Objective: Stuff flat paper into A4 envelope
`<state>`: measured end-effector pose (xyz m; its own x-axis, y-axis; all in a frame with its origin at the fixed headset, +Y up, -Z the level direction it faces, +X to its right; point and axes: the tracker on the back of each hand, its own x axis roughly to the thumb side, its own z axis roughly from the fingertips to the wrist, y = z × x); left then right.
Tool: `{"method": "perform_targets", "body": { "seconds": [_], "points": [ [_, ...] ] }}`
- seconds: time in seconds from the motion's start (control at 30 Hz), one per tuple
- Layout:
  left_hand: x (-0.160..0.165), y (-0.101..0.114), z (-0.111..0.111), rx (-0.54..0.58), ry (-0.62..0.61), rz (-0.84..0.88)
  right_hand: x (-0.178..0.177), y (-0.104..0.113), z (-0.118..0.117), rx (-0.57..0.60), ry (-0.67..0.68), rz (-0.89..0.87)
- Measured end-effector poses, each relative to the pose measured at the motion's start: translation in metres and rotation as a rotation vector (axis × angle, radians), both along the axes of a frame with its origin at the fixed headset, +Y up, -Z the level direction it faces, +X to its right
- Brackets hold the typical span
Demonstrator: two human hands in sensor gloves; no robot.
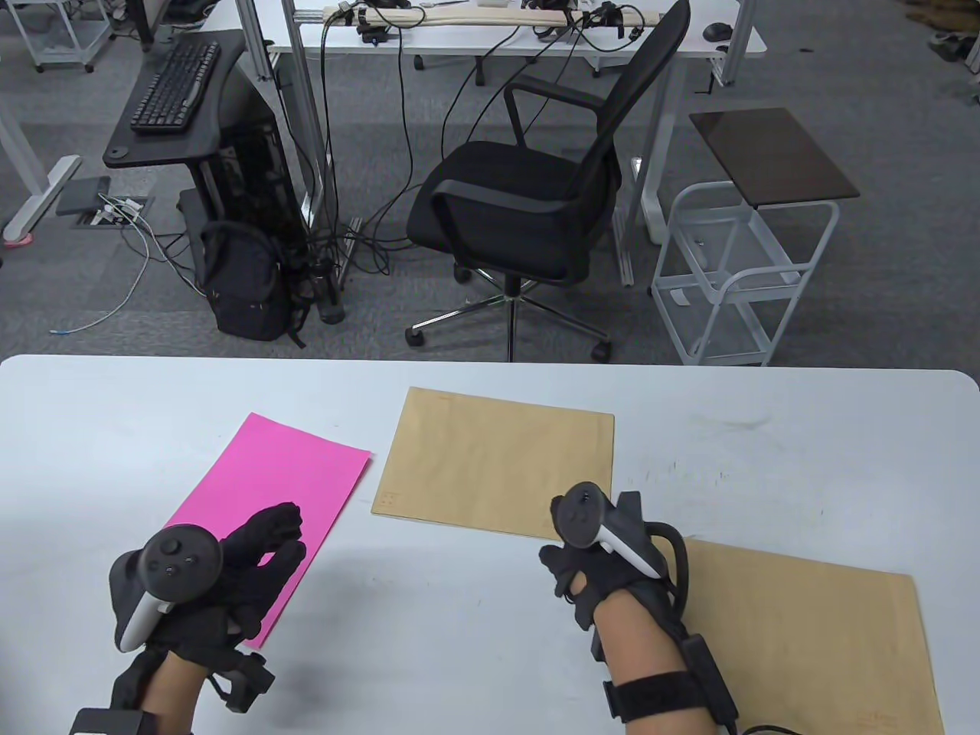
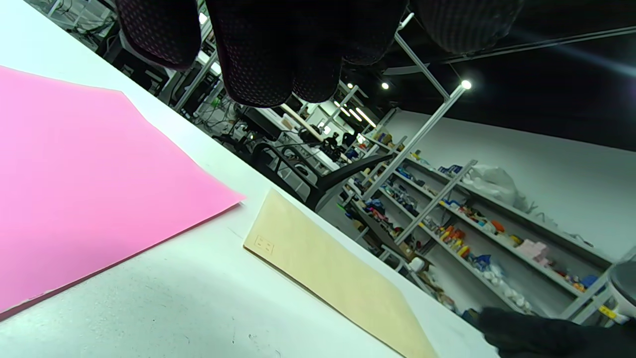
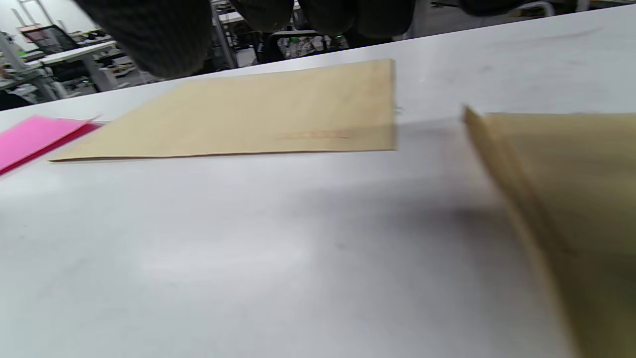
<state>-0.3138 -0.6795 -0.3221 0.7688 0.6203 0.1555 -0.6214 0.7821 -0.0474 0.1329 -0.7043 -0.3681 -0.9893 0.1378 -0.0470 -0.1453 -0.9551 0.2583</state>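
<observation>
Presently the pink paper (image 1: 276, 505) lies flat on the bench (image 1: 475, 635), long axis running away rightward, directly beneath the left hand (image 1: 230, 578), whose fingers (image 1: 279, 528) hover loosely spread, holding nothing. Envelope (image 1: 498, 463) lies just right; right hand (image 1: 605, 566) empty.

No words or numbers can be read anywhere: the middle envelope (image 1: 494, 471) bears a small printed box mark at its near left corner and a faint reddish line of print in the right wrist view, both too small and blurred to make out.
</observation>
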Motion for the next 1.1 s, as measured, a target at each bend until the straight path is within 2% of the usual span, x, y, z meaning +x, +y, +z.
{"method": "perform_targets", "body": {
  "seconds": [0.17, 0.2, 0.27, 0.33, 0.5, 0.6, 0.73, 0.9, 0.97, 1.1],
  "points": [
    [0.006, 0.002, 0.002, 0.008, -0.011, -0.029, 0.028, -0.024, 0.033, -0.046, -0.219, 0.169],
    [0.006, 0.003, 0.002, 0.011, -0.013, -0.031, 0.031, -0.03, 0.039, -0.097, -0.288, 0.227],
    [0.008, 0.004, 0.003, 0.013, -0.016, -0.035, 0.037, -0.037, 0.046, -0.219, -0.341, 0.297],
    [0.008, 0.004, 0.003, 0.014, -0.018, -0.04, 0.038, -0.043, 0.05, -0.216, -0.379, 0.281],
    [0.008, 0.003, 0.003, 0.008, -0.015, -0.054, 0.032, -0.05, 0.05, -0.171, -0.37, 0.346],
    [0.006, 0.003, 0.003, 0.002, -0.011, -0.052, 0.031, -0.052, 0.049, -0.194, -0.365, 0.329],
    [0.004, 0.004, 0.002, 0.002, -0.001, -0.053, 0.039, -0.045, 0.051, -0.193, -0.378, 0.199],
    [-0.001, 0.003, 0.0, -0.007, 0.013, -0.041, 0.045, -0.014, 0.056, -0.11, -0.376, -0.068],
    [-0.003, 0.002, -0.001, -0.01, 0.019, -0.042, 0.038, 0.001, 0.059, -0.103, -0.34, -0.156],
    [-0.004, 0.001, -0.003, -0.021, 0.02, -0.037, 0.015, 0.015, 0.067, -0.077, -0.263, -0.249]
  ]
}}
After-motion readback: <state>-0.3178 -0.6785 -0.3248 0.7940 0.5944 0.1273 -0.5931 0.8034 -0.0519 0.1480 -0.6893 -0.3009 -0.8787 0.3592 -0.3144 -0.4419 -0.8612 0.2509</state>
